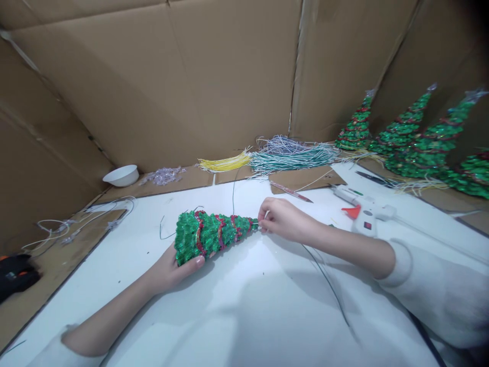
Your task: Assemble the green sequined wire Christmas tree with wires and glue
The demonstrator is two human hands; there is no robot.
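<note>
Holds glittery green cone-shaped tree with red garland bands (210,233) on its side over white bench (183,331), tip toward the right. Grips wide base with clamped fingers of left hand (173,270). Pinches narrow tip between closed fingers of right hand (280,219). Shows beyond right forearm: white glue gun with red trigger (372,205). Farther out: bundled green-and-white wires (294,160), thin yellow strands (225,163), round white bowl (122,176).
</note>
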